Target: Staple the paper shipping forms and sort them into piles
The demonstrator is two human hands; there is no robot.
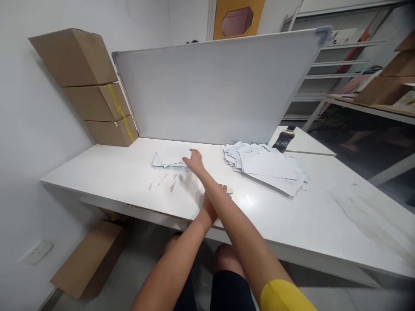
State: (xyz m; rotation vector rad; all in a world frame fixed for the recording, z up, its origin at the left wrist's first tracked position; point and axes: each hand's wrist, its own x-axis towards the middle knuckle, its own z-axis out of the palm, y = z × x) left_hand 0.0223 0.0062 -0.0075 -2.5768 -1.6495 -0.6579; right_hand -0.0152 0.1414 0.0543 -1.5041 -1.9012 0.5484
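Observation:
My forearms cross over the white table. My right hand (194, 161) reaches to the left, its thumb and fingers apart, beside the right end of a small stack of papers (168, 160). Nothing shows between its fingers. Below it, my left hand (210, 206) is mostly hidden under the right forearm. Its visible fingertips curl by a small pale, flat-edged item (230, 191), whose kind I cannot make out. To the right of both hands lies a large, untidy pile of white sheets (269, 164), some with dark print. Reddish-brown marks (173, 185) show on the table in front of the small stack.
A whiteboard (207, 90) stands along the table's (129, 181) back edge. Stacked cardboard boxes (97, 101) are at the left wall, and another box (89, 257) sits on the floor. A dark bottle (284, 139) stands behind the large pile. Shelving (343, 62) is at the right.

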